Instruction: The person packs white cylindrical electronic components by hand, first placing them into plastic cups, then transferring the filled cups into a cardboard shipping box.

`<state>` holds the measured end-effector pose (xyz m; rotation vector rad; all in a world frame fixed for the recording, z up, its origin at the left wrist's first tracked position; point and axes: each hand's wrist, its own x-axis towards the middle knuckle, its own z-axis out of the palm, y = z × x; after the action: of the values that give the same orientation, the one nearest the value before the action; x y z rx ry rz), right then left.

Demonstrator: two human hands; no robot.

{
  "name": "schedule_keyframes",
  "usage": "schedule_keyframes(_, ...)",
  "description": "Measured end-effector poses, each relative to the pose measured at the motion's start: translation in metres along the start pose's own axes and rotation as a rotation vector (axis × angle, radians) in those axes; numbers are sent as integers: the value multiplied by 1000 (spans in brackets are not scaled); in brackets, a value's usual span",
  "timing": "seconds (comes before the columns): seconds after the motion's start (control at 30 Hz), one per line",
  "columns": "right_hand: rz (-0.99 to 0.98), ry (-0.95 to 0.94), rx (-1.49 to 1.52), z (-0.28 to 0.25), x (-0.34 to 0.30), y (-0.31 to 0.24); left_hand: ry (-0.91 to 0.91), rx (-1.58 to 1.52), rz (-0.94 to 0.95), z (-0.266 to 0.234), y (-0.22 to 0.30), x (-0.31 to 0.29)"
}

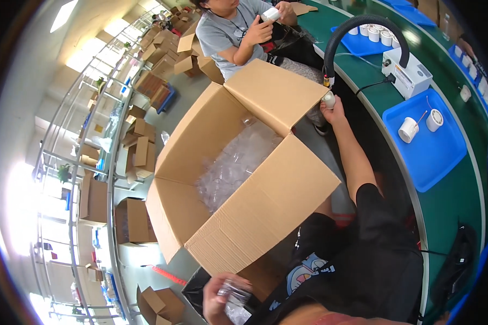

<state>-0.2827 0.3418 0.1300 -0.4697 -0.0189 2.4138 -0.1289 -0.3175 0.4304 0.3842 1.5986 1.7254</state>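
Observation:
My right hand [335,111] reaches out past the carton's far right corner, its fingers closed round a small white cylindrical part [329,98]. That part sits just below the tip of a black flexible hose [326,76]. Low in the view, my left hand [216,298] grips a clear plastic container [235,291], partly blurred. Between my hands stands a large open cardboard carton [255,211], flaps spread, with many clear plastic pieces [233,162] inside. Below my left hand is a dark-lined box [196,290] with clear plastic in it.
On the green bench [374,81] at right, a white machine [409,76] carries the hose. A blue tray [439,157] holds two white cylindrical parts; another blue tray [358,46] holds several. Opposite, a co-worker [228,38] holds a white part. Cartons and metal racks [111,189] line the left.

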Motion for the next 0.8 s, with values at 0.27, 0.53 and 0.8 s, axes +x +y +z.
schedule_keyframes(0.27, -1076, 403, -1617, 19, -44, 72, -111, 11, -127, 15, -104, 16)
schedule_keyframes(0.53, -877, 350, -1502, -27, -84, -28, -337, 95, -341, 80, -154, 93)
schedule_keyframes(0.8, -488, 42, -1150, -42, -330, -44, -529, -259, -389, 152, -210, 238)
